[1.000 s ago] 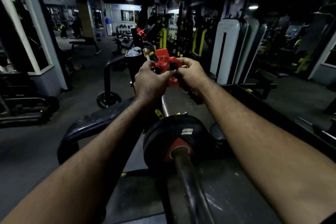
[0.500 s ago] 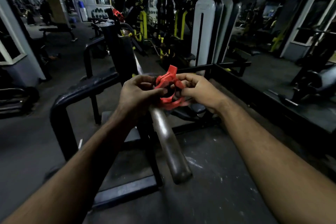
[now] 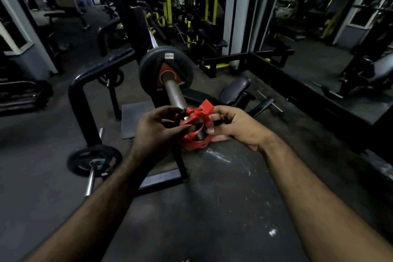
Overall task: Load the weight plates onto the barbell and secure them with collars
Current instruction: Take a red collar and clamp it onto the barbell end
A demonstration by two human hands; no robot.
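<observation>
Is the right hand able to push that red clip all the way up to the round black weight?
Probably yes. The right hand and left hand hold the red collar at the sleeve's end, and the bare sleeve up to the weight plate looks unobstructed.

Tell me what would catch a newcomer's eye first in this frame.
The red collar at centre, gripped by the left hand and right hand at the end of the bar. Behind it a black plate sits on that bar.
</observation>
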